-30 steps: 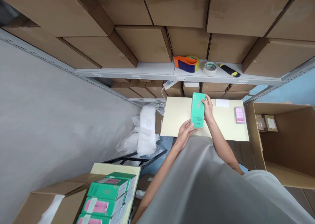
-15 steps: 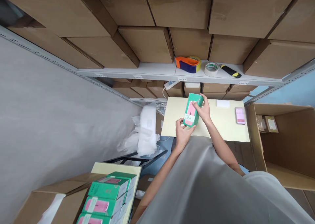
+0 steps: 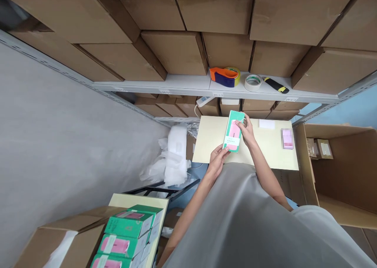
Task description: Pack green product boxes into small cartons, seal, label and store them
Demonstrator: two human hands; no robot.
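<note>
A green product box (image 3: pixel 234 131) with a pink picture and a white label band is held up above the cream tabletop (image 3: pixel 273 154). My left hand (image 3: pixel 217 159) grips its lower left corner, thumb on the front. Around its upper right edge, my right hand (image 3: pixel 246 130) is closed, with the thumb lying on the printed front. The box's back and some of the fingers behind it are hidden. Similar green boxes (image 3: pixel 126 225) are stacked on a second cream board at the lower left.
On the shelf ahead sit an orange tape dispenser (image 3: pixel 225 77), a tape roll (image 3: pixel 253 82) and a black-yellow cutter (image 3: pixel 276 85). A large open carton (image 3: pixel 344 177) stands at the right. White packing wrap (image 3: pixel 176 154) lies left of the table, and a brown carton (image 3: pixel 59 240) sits lower left.
The green box has turned so its printed front faces me more squarely and its side no longer shows. It has shifted slightly right, and both hands have adjusted their hold.
</note>
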